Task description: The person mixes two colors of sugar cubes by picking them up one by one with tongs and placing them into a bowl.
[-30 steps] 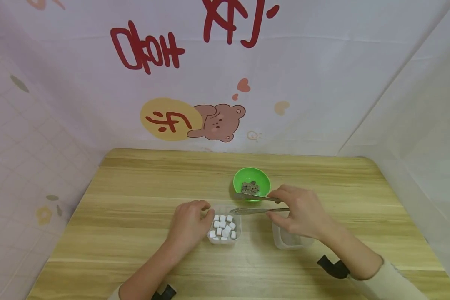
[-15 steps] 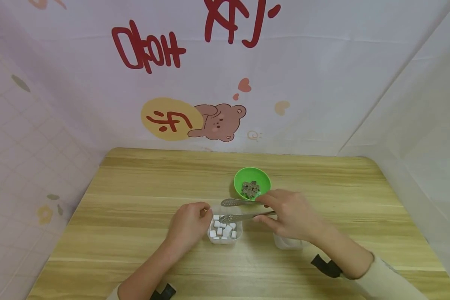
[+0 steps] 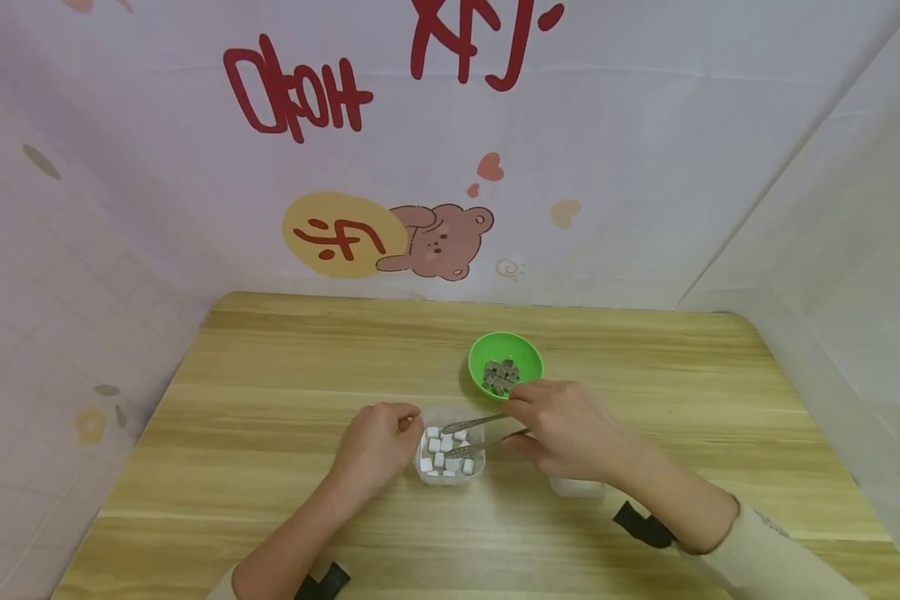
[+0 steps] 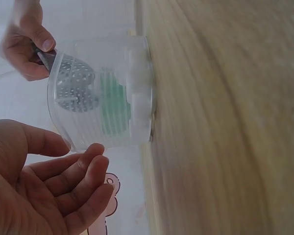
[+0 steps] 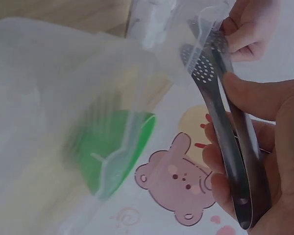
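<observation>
My left hand (image 3: pixel 375 442) pinches the near-left corner of a clear plastic container (image 4: pixel 95 137), thumb on one side of the rim and fingertips on the other. White cubes (image 3: pixel 427 465) cover the container's bottom. My right hand (image 3: pixel 570 425) grips metal tongs (image 5: pixel 235 147) with perforated tips, thumb against one arm and fingers curled around the other. The tips (image 4: pixel 76 85) reach down inside the container, parted, close over the cubes. In the head view the tongs' rear end is hidden by the right hand.
Behind the container stands a green bowl (image 3: pixel 528 358) holding several brown speckled cubes (image 3: pixel 501 377). A second clear container (image 3: pixel 576 487) sits to the right, partly covered by my right hand and forearm. A printed white curtain (image 3: pixel 607 167) hangs behind the wooden table (image 3: pixel 307 350).
My right hand has moved left with the tongs, from in front of the green bowl to the cube container, and their tips have lowered into it. The left hand has stayed at the rim.
</observation>
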Motion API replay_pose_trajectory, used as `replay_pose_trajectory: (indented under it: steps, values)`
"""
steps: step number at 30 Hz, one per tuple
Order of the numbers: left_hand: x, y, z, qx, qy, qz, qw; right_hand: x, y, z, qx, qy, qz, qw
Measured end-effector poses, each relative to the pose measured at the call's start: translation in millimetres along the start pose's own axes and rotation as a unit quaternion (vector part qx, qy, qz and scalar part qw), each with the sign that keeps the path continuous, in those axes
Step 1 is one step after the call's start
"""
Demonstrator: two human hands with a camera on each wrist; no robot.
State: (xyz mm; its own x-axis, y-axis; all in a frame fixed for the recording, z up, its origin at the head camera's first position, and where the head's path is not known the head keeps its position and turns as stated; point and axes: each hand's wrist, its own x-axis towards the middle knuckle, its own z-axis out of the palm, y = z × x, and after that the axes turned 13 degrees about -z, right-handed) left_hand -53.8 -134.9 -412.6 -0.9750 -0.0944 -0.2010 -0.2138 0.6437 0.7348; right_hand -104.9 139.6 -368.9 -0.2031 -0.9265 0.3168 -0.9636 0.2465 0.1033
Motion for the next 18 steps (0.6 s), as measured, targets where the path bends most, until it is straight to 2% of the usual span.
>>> replay_pose_trajectory:
  steps: [9,18]
  values:
    - [0.1,-1.4,-0.3,0.001,0.006,0.001,1.0000,20.8,-2.2,-8.6,-0.012,-0.060,-0.046,0.997]
    - [0.6,-2.1,-1.1,0.008,0.011,0.008,0.9999,41.2,-4.0,-19.9,-0.038,-0.126,-0.084,0.988]
